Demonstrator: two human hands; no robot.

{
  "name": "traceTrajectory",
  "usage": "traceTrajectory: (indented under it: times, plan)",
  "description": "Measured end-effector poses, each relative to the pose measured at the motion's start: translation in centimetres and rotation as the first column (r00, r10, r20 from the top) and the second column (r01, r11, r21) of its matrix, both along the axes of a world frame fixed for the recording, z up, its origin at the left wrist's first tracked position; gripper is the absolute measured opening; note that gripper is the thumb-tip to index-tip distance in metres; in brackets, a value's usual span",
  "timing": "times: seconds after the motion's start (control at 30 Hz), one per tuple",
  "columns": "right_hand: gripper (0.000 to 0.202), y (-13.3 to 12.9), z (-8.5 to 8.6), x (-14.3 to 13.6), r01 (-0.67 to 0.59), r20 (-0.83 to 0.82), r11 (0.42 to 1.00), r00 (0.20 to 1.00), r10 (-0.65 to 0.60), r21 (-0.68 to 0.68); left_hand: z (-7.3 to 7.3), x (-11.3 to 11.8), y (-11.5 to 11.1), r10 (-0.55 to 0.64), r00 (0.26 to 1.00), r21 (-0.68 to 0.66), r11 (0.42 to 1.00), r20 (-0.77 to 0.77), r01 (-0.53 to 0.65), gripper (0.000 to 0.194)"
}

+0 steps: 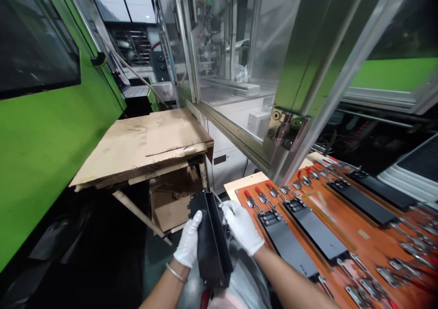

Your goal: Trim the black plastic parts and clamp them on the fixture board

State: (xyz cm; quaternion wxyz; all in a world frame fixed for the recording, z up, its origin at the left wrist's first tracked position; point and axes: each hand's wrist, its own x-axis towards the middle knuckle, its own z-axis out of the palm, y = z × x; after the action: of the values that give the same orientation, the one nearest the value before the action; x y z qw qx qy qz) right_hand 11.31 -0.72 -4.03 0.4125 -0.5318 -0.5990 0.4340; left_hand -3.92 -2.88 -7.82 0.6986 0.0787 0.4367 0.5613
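A long black box-shaped part (209,243), with an open channel along its right side, is held upright in front of me. My left hand (188,240), in a white glove, grips its left side with the thumb lying on the front face. On the other side, my right hand (238,222), also gloved in white, is closed in a pinch around a thin, pale stick-like tool (216,197). The tool's tip reaches to the part's upper right edge; whether it touches cannot be made out. Glove and fingers hide the rest of the tool.
To the right, an orange fixture board (369,218) carries several red-handled toggle clamps and flat black panels (316,231). A cardboard-topped table (153,136) stands ahead on the left, beside a green machine (41,136). A metal-framed clear enclosure (236,126) rises ahead.
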Motion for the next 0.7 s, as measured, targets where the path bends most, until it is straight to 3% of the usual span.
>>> traceTrajectory:
  times: [0.13,0.23,0.4,0.5,0.57,0.63,0.7]
  plan:
    - [0.017,-2.9,-0.6,1.3,-0.140,0.081,0.989,0.987,0.137,0.040,0.0,-1.3,0.3,-0.075,0.991,-0.164,0.982,0.111,0.093,0.037]
    - [0.018,-5.4,-0.9,2.1,-0.306,0.141,0.933,0.949,0.283,0.190,0.2,-1.9,0.3,-0.042,0.995,-0.197,0.979,0.090,0.059,0.037]
    - [0.020,-7.1,-1.7,2.1,-0.433,0.221,0.872,0.896,0.386,0.230,0.8,-1.7,-0.2,-0.064,0.996,-0.215,0.974,0.059,0.076,0.038]
    - [0.022,-6.1,-1.2,1.8,-0.448,0.196,0.859,0.892,0.408,0.249,1.1,-1.4,-0.6,-0.109,0.992,-0.242,0.963,0.067,0.122,0.040]
    - [0.023,-4.5,-0.6,1.4,-0.425,0.136,0.866,0.905,0.403,0.264,0.9,-1.3,-0.9,-0.101,0.992,-0.174,0.978,0.068,0.112,0.035]
    - [0.023,-2.1,0.0,1.0,-0.331,0.037,0.906,0.942,0.334,0.265,0.6,-1.2,-1.2,-0.090,0.994,-0.088,0.992,0.062,0.095,0.028]
    - [0.020,0.8,0.0,0.4,-0.156,-0.064,0.968,0.983,0.171,0.198,0.2,-1.0,-1.7,-0.084,0.996,-0.038,0.996,0.041,0.085,0.023]
